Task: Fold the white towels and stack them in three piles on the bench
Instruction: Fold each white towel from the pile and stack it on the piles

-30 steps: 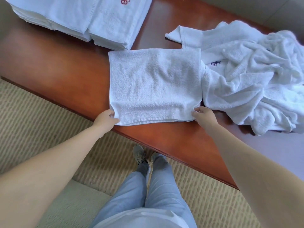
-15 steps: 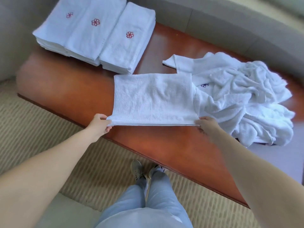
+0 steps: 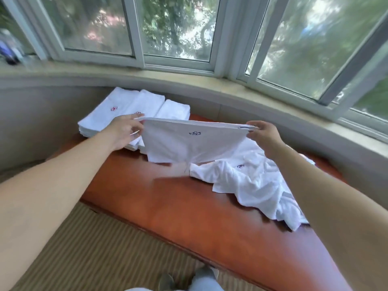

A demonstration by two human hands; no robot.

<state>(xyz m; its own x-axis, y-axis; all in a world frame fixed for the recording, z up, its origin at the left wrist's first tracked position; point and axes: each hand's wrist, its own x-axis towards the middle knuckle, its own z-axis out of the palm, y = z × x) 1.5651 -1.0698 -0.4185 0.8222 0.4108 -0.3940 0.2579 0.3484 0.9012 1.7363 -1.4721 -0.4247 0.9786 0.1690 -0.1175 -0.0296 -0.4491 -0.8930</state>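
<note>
A white towel (image 3: 184,143) with a blue emblem hangs lifted above the wooden bench (image 3: 189,202), stretched between both hands. My left hand (image 3: 123,132) pinches its upper left corner and my right hand (image 3: 262,133) pinches its upper right corner. Its lower edge hangs just above the bench. Behind the left hand, three piles of folded white towels (image 3: 130,108) with red emblems lie side by side at the bench's far left end. A heap of loose unfolded towels (image 3: 258,185) lies on the right part of the bench.
A curved wall and stone window ledge (image 3: 231,89) run close behind the bench, with windows (image 3: 176,28) above. Striped carpet (image 3: 100,255) covers the floor in front. My legs and a shoe (image 3: 168,282) show at the bottom edge.
Both hands have lifted the towel's near edge off the bench and raised it up and away, so the towel now hangs in the air. The view has tilted up to the windows.
</note>
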